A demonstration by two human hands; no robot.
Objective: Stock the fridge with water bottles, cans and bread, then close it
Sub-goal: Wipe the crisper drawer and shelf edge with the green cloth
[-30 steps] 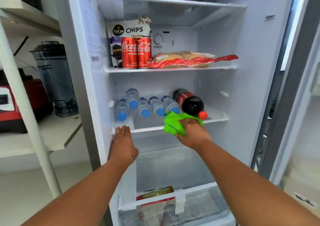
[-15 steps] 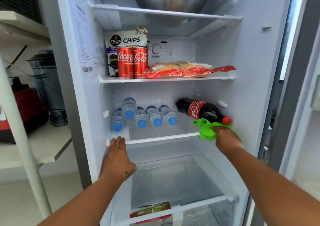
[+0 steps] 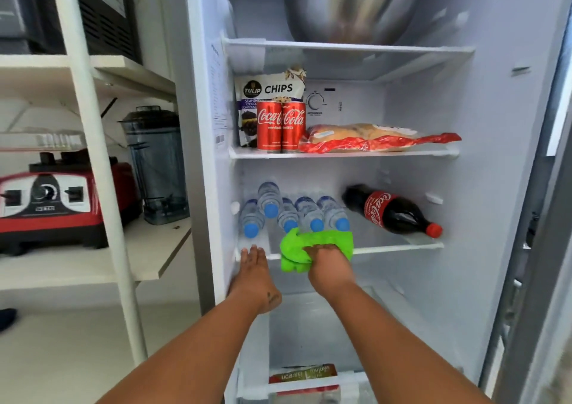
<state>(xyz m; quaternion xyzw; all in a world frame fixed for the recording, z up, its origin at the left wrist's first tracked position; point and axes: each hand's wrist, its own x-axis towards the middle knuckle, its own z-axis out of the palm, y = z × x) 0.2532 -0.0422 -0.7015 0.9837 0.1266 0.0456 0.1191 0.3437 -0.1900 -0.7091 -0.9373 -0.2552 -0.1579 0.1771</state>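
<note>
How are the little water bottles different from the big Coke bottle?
The water bottles are clear with blue caps; the Coke bottle is dark with a red cap and red label. The water bottles are smaller and huddle five together on the left; the Coke bottle lies alone on the right. They share one shelf, all lying on their sides, caps toward the front.

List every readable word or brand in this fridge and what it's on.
"TULIP" and "CHIPS": chips bag.
"Coca-Cola": left can, right can.
"Coca-Cola": cola bottle, lying down.
Too small or blurred: wall sticker, dial label, bottom package.
</note>
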